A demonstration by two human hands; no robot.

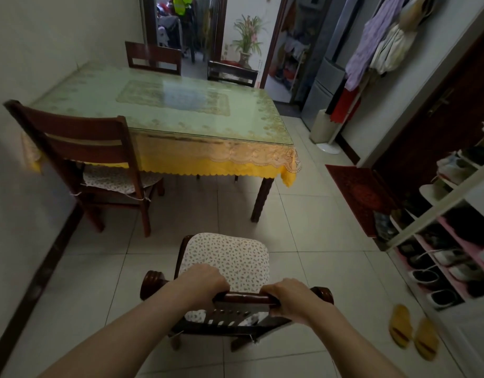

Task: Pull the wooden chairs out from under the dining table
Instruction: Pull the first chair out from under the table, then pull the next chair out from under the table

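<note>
A dark wooden chair (246, 297) with a flowered seat cushion stands on the tiled floor just in front of me, well apart from the dining table (104, 88). My left hand (201, 282) and my right hand (287, 296) both grip its top rail. The table has a glass top over a yellow lace-edged cloth. A second wooden chair (79, 137) stands at the near left side, its seat partly under the cloth. Two more chairs, one (153, 57) at the far left and one (232, 73) at the far right, are pushed in at the far side.
A wall runs along the left. On the right stand a shoe rack (440, 241), a red doormat (358, 195) and a pair of yellow slippers (413, 331). A coat stand with hanging clothes (372, 50) and a fridge (325, 85) are at the back right.
</note>
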